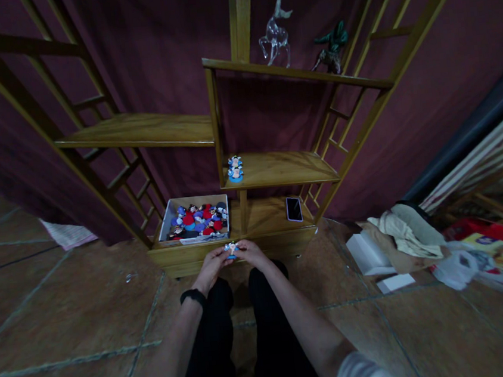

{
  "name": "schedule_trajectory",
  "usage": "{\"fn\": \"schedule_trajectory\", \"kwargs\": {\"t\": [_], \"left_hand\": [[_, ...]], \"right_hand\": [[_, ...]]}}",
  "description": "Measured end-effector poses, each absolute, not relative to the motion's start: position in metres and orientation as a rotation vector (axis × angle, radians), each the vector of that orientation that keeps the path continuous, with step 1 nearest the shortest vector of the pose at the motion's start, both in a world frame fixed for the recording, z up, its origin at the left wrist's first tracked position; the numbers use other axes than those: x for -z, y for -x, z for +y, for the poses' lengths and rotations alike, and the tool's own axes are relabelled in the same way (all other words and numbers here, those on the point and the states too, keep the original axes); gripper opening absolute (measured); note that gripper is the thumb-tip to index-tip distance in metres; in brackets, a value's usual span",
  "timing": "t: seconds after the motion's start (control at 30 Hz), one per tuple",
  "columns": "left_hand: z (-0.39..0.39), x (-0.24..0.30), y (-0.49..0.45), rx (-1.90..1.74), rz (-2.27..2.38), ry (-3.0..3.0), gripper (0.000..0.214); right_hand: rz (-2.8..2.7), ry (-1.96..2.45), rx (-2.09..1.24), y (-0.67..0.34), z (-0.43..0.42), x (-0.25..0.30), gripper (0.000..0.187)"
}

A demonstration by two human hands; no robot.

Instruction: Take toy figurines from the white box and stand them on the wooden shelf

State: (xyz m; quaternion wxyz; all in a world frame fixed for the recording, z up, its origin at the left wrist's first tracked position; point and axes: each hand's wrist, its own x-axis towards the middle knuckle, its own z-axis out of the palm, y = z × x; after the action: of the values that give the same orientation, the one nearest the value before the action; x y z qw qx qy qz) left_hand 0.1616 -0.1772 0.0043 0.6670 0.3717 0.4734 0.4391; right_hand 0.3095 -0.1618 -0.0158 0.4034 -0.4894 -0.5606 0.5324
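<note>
With our left hand (213, 266) and right hand (251, 252) we grip one figurine (231, 249) by its two sides, on the near side of the box (199, 200). It looks small; if our fingers slip, it could fall to the floor (89, 313).

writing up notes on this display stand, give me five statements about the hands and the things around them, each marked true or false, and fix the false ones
1. The left hand and the right hand hold a small blue-and-white figurine. True.
2. A black-screened phone lies to the right of a white open-topped box of mixed figurines. True.
3. The box holds only red figurines. False: purple ones show too.
4. A black band is worn on the right arm. False: it is on the left arm.
5. A clear, glass-like deer figure stands left of a dark green statuette. True.
</note>
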Motion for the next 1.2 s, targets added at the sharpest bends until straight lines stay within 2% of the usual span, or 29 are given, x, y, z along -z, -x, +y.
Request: {"fn": "schedule_trajectory", "kwargs": {"t": [0.2, 0.57, 0.93, 1.2], "left_hand": [[-0.179, -0.007, -0.163, -1.008, 1.064, -0.829, 0.028], [-0.177, -0.004, -0.162, -1.016, 1.064, -0.873, 0.034], [-0.177, -0.004, -0.163, -1.041, 1.095, -0.79, 0.022], [-0.179, -0.01, -0.164, -0.988, 1.094, -0.876, 0.034]], "right_hand": [[-1.418, 1.296, -1.315, -0.311, -0.168, 0.0, 0.013], [-1.428, 1.243, -1.324, -0.311, -0.173, -0.007, 0.019], [-1.438, 1.31, -1.317, -0.312, -0.17, -0.006, 0.016], [-1.417, 1.247, -1.322, -0.309, -0.168, 0.002, 0.017]]}}
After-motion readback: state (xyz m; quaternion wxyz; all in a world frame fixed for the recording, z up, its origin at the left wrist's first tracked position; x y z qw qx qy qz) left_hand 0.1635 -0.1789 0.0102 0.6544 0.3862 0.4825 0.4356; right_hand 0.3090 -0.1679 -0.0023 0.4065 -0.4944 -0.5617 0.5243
